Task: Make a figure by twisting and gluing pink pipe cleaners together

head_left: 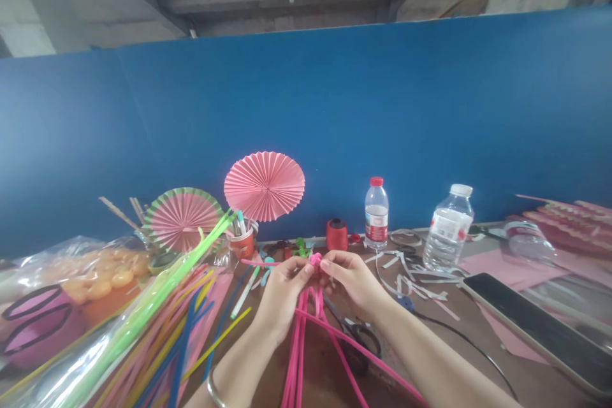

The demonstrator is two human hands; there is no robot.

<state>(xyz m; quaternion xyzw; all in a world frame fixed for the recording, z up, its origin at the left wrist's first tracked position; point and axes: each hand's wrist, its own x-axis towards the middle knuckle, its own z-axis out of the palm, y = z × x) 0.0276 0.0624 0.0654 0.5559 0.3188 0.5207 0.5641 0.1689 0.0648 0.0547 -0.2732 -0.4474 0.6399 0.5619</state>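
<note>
Fingers of left hand and right hand tight around pink pipe cleaners, palms inward.

pink stems — a long thin bunch, upper ends curled into a knot, fanning out lower down.

- A craft workshop: bare concrete beams overhead, a blue partition behind the bench.
- Pleated paper fans, coloured sticks, red thread spool, scissors, paper strips.
</note>
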